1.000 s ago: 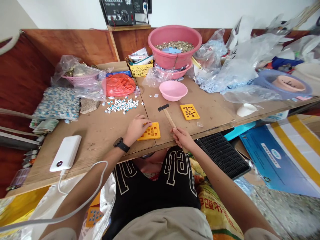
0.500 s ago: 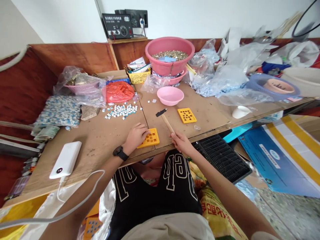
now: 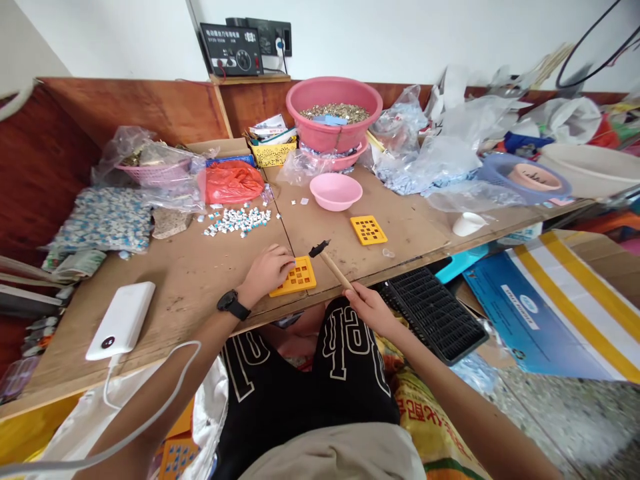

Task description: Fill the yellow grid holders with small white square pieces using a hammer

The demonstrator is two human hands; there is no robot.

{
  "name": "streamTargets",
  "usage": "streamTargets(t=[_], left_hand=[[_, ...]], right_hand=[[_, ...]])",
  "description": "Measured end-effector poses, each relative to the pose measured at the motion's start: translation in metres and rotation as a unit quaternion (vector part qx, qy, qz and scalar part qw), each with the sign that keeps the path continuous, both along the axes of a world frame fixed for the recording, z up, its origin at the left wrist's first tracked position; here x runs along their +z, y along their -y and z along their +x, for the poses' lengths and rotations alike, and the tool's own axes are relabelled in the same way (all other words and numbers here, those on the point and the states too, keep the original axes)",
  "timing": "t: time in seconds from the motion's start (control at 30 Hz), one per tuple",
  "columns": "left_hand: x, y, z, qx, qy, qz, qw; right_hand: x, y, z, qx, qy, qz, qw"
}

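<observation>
Gripping hammer in right hand — left hand on yellow perforated plate

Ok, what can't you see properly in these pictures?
All in the head view:
- The left hand covers part of the yellow grid tray.
- The right hand hides the end of the hammer handle.
- The bits in the pink basin are too small to tell what they are.
- The clear plastic bag blurs what lies in the pink basket.
</observation>
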State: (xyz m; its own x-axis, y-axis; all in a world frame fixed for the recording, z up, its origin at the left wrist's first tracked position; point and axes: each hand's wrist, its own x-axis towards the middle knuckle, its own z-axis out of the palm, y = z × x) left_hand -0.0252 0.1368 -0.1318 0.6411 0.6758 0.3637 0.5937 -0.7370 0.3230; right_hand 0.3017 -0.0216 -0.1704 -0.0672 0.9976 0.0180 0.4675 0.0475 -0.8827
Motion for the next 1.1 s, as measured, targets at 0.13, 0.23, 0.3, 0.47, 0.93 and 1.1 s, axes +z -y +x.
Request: streamTargets(t=[0.13, 0.23, 0.3, 0.47, 0.93, 1.1], left_hand=[[0.003, 0.002, 0.002, 0.000, -0.004, -0.001, 1.000], [0.004, 0.004, 0.003, -0.003, -0.013, 0.007, 1.000], [0.001, 0.006, 0.003, 0.004, -0.006, 0.000, 1.000], [-0.011, 0.013, 0.005, 0.066, 0.019, 0.008, 0.998], [-0.050, -0.006, -0.014, 0.248, 0.418, -0.081, 0.870], [-0.028, -0.035, -0.052, 0.337, 0.301, -0.093, 0.887]], right_hand=[[-0.004, 0.004, 0.000, 0.008, -0.006, -0.012, 1.000], [-0.004, 0.004, -0.002, 0.016, -0.002, -0.004, 1.000], [-0.003, 0.003, -0.003, 0.023, 0.004, 0.003, 1.000], [0.011, -0.001, -0.005, 0.027, 0.062, 0.032, 0.997], [0.030, -0.002, -0.024, 0.065, 0.221, 0.077, 0.970], [0.022, 0.000, -0.013, 0.045, 0.058, 0.077, 0.994]])
